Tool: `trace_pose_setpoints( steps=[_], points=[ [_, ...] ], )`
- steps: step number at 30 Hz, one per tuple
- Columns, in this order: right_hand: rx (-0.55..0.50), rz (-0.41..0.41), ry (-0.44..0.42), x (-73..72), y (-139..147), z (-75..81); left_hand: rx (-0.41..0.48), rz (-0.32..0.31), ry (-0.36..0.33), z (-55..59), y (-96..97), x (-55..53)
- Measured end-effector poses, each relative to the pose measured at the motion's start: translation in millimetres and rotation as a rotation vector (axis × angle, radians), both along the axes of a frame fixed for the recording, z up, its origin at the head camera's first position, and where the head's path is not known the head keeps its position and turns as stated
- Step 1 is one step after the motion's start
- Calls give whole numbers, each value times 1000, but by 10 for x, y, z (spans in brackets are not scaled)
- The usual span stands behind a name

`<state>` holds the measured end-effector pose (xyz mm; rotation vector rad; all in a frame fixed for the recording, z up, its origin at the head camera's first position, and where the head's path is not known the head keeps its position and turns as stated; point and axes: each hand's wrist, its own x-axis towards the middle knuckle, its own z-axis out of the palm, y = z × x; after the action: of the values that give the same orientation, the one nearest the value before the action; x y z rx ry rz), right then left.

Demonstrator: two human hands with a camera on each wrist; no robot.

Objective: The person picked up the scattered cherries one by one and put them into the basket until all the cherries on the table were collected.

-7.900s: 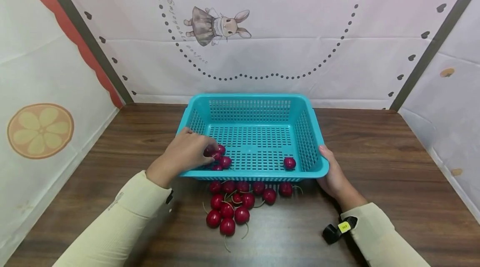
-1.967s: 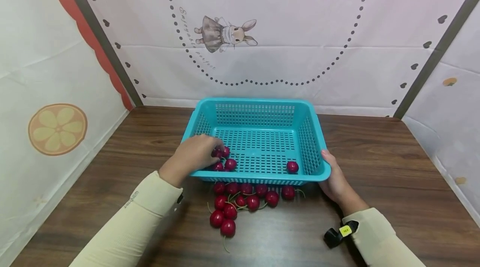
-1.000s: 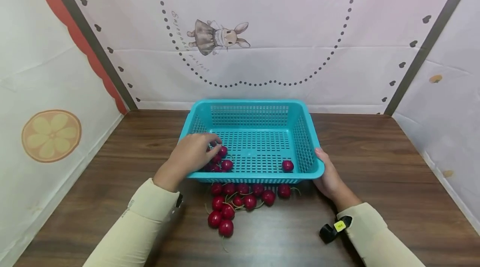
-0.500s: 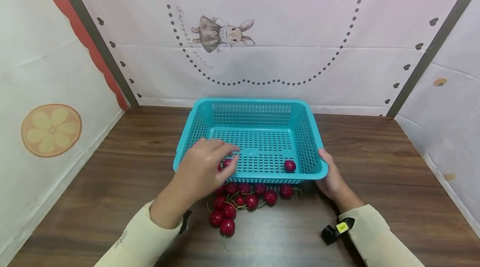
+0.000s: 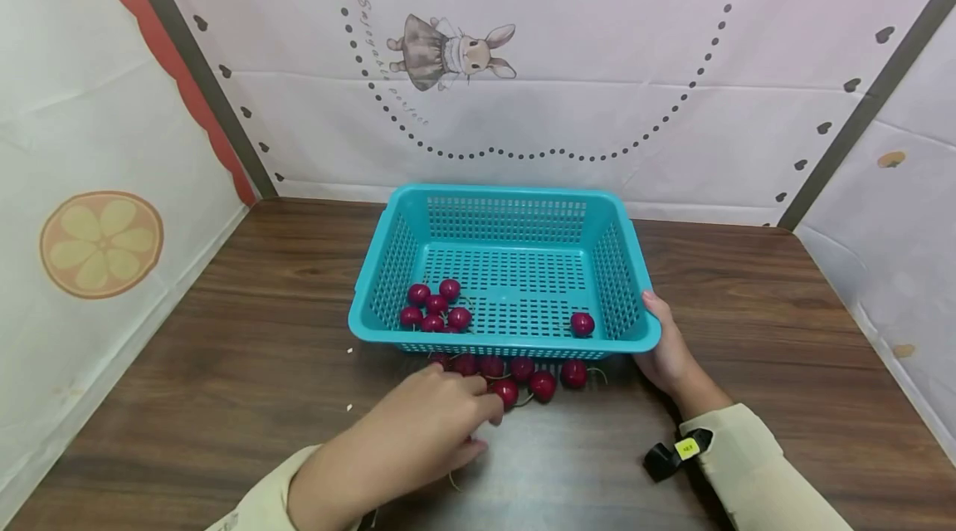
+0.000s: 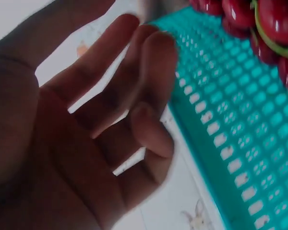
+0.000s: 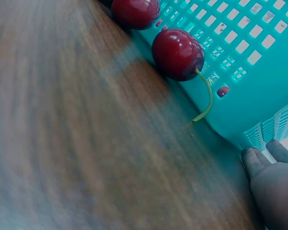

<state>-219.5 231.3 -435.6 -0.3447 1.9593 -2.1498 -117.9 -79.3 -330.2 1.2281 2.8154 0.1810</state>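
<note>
Left hand (image 5: 418,431) partly covers cherries (image 5: 465,363) just past its knuckles; can't tell what's under its fingers. Stem (image 5: 455,482) below thumb: other end hidden. Right hand (image 5: 670,355): most fingers hidden by basket (image 5: 504,341). Right wrist view: table (image 7: 86,143) left of fingers blurred.

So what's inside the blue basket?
The blue basket holds a cluster of cherries in its near left corner and a single cherry toward the right. The near rim covers part of the frontmost cherry; its lower side can't be seen.

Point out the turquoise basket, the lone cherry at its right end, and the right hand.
Turquoise basket (image 5: 508,342), head view: near rim.
Lone cherry (image 5: 582,324), head view: fruit's middle.
Right hand (image 5: 670,355), head view: the hand's middle.
</note>
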Motion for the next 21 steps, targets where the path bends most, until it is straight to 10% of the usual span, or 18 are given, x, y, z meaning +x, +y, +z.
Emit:
trace_pose_setpoints(
  steps=[9, 21],
  points=[
    [2, -4, -1, 2, -13, 2, -56, 127, -68, -213, -1, 4],
    [20, -9, 4, -9, 0, -3, -200, 154, 51, -372, 13, -32]
  ],
)
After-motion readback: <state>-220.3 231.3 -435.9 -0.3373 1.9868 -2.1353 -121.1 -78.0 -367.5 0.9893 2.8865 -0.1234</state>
